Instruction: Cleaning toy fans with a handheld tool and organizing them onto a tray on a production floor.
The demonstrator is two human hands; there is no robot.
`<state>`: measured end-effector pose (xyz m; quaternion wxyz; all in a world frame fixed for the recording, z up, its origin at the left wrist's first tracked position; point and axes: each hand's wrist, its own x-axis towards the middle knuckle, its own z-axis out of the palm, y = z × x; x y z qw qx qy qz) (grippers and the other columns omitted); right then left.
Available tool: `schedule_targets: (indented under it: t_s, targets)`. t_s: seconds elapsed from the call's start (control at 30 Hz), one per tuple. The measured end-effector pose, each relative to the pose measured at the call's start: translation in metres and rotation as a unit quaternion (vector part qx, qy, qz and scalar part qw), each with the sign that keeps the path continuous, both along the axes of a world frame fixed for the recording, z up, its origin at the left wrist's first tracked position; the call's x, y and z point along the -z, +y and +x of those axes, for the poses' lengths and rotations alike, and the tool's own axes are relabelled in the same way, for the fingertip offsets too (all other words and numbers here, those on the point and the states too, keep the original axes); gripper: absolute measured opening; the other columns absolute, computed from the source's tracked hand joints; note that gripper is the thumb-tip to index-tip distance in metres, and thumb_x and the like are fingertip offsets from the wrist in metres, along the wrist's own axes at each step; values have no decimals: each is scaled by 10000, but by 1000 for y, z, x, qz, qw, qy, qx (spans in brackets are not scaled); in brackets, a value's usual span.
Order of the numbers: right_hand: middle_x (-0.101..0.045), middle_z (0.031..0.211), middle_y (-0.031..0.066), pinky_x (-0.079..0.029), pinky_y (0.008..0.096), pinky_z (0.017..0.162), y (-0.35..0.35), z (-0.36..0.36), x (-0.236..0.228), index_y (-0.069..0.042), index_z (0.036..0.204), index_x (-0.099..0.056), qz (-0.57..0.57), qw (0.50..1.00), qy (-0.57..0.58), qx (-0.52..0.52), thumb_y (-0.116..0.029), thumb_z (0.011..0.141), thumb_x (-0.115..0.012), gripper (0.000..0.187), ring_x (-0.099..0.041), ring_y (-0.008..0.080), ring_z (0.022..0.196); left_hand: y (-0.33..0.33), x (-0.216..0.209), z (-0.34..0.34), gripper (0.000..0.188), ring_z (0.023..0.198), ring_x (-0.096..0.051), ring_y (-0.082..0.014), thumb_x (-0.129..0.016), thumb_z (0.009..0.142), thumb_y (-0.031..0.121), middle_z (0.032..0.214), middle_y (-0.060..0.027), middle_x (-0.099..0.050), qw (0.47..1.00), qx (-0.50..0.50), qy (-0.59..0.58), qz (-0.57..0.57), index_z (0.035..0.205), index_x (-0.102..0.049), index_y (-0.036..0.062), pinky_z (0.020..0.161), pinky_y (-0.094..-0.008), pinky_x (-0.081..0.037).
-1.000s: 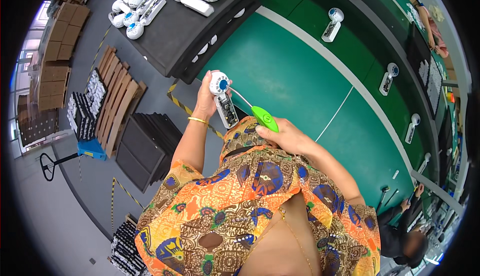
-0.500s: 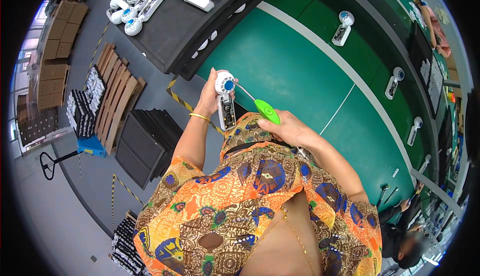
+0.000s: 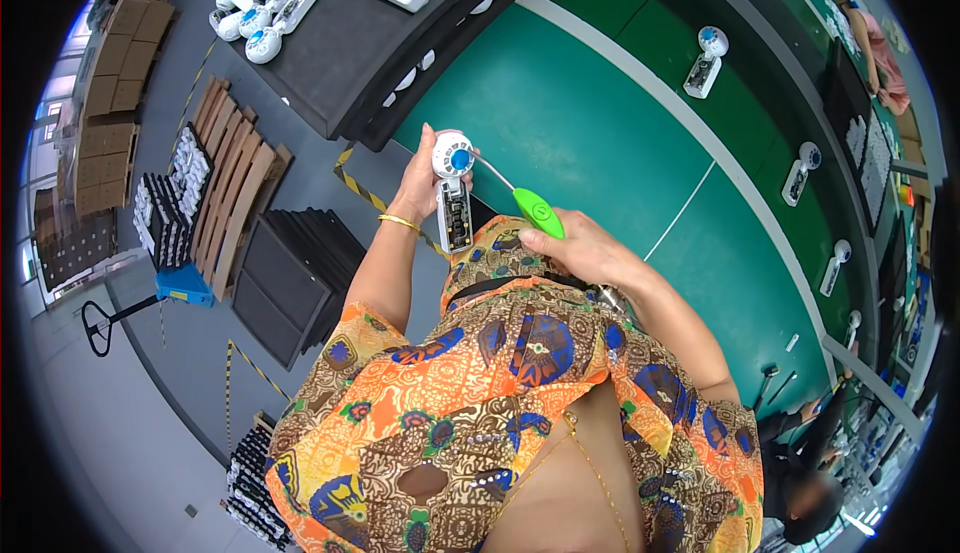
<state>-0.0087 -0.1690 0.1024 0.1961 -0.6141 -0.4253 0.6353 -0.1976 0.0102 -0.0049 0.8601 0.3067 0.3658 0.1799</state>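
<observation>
My left hand [image 3: 421,185] is wrapped round a white handheld device [image 3: 453,157] from its left side. The device has a round head with a blue disc and slots, and its lower handle lies open, showing a dark circuit board [image 3: 455,218]. In my right hand [image 3: 583,245] is a green-handled tool [image 3: 538,213] with a thin metal shaft, gripped by the handle. The shaft runs up and left to the right rim of the device's head; whether its tip touches or goes in, I cannot tell.
A green conveyor belt [image 3: 660,63] carries similar devices [image 3: 711,45] along the right. White devices pile on a black tray stack [image 3: 320,63] ahead. Wooden pallets [image 3: 235,173], leaning black trays [image 3: 295,283] and a blue pallet jack [image 3: 185,290] stand left. Other people work at far right.
The devices on the belt have shifted slightly right and toward me. My hands keep the same grips, with the device and tool almost in the same place.
</observation>
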Motion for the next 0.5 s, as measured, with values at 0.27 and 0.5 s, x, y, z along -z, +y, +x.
schedule_targets:
  t_s: [0.27,0.5]
  targets:
    - [-571,791,135,-424,388,735,-1,-7,-9,17,1013,-528,51,998,-21,-1,-504,871,-534,540,-533,237,800,6,0,1,571,606,-596,-194,-280,927,587,933,-160,-616,999,11,37,-8,1117,-492,92,539,-331,-540]
    - [-600,912,197,-422,425,833,-3,-8,-7,17,1075,-509,12,993,-20,-118,-487,871,-535,544,-571,314,920,12,-2,-1,557,585,-587,-181,-321,925,584,862,-127,-632,999,20,39,-11,1092,-504,86,530,-338,-517]
